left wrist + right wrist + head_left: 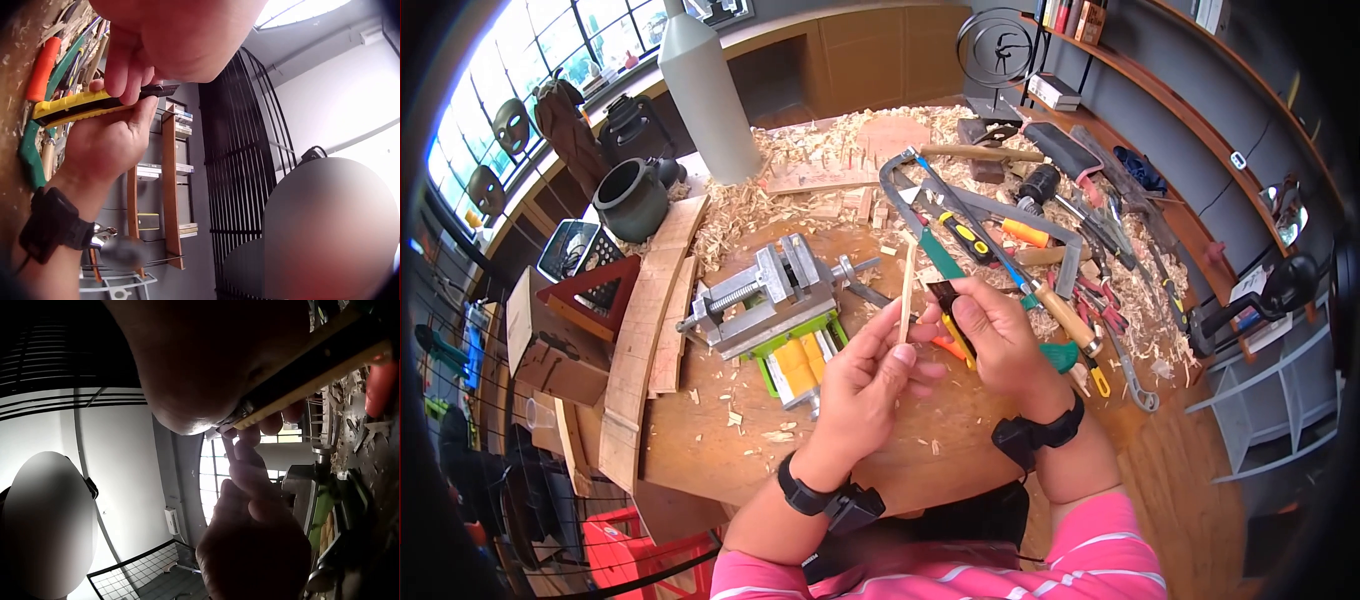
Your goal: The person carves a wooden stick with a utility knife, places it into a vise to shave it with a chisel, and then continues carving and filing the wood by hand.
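Note:
In the head view the left hand (868,385) pinches a thin pale wooden strip (908,290) upright between thumb and fingers. Close beside it, the right hand (997,335) grips a yellow and black utility knife (957,338). The left wrist view shows that knife (75,107) lying across the right hand (103,140), its dark tip end near the left hand's fingers (128,78). Seen from the right wrist, the knife (319,375) points at the left hand (253,544), and the strip's end (229,447) is just by its tip.
A metal vise (770,290) with a green base stands left of the hands on the wooden table (730,455). A hacksaw (980,225), pliers and several other tools lie among wood shavings at right. Long boards (645,370) lie along the left edge.

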`<state>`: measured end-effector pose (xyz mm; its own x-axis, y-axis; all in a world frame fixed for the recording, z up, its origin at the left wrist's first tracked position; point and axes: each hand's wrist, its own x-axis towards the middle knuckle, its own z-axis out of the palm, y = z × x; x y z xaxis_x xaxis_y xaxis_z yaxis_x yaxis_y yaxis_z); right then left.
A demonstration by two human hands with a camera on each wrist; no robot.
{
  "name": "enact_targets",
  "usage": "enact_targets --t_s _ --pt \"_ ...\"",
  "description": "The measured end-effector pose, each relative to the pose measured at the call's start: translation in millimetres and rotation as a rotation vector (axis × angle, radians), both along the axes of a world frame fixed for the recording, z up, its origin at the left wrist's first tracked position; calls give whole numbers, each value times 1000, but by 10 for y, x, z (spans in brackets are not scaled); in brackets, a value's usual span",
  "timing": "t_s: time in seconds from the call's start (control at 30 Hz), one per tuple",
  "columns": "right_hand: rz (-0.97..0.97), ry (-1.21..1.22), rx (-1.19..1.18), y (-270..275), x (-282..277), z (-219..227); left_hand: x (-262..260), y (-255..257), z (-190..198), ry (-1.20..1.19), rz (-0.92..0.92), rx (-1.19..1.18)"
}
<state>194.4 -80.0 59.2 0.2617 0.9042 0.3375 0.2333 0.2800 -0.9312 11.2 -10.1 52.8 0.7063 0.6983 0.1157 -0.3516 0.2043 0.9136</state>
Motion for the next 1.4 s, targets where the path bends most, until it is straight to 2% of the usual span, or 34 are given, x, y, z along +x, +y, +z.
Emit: enact_targets --t_s 0.07,0.1,0.2,0.27,0.3,0.37,0.4,0.5,0.6,0.67,0.83,0.97,1.0,1.07,1.13,1.27,1.4 --pt "-4 41 -83 -26 -27 35 -26 14 42 46 -42 -57" --pt "-38 94 -35 8 -71 -18 -35 19 28 37 -41 -63" --pt "-36 -15 22 40 -97 -5 -41 5 5 16 -80 38" --pt "-63 -40 16 60 -118 -11 -44 -22 66 170 -53 148" --pt "-91 -58 21 74 -123 -16 -33 -33 49 161 -50 141" --pt "-96 9 -29 88 -126 -63 -15 -62 1 160 -21 289" --pt "-104 84 -74 88 -133 -76 -9 -64 -16 152 -14 278" --pt "-149 9 -10 92 -167 -39 16 -54 -51 104 -57 132" --pt "-127 45 -27 80 -106 -103 1 -45 -25 116 -9 195" --pt "-128 38 -49 67 -116 -82 -46 -32 61 275 -16 246" --pt "-128 11 -61 48 -170 -15 -24 -63 -7 218 86 320" --pt "-178 -124 -41 30 -235 40 -15 -118 -26 223 143 405" --pt "-200 -175 -34 24 -256 44 7 -131 -46 223 144 404" --pt "-210 -180 -30 27 -306 56 69 -138 -117 79 199 323" --pt "-217 -182 -26 23 -320 40 58 -133 -157 87 197 349" --pt "-234 -258 -17 15 -320 26 18 -133 -62 137 234 465" --pt "-253 -305 -36 5 -375 75 32 -146 -50 80 280 441"
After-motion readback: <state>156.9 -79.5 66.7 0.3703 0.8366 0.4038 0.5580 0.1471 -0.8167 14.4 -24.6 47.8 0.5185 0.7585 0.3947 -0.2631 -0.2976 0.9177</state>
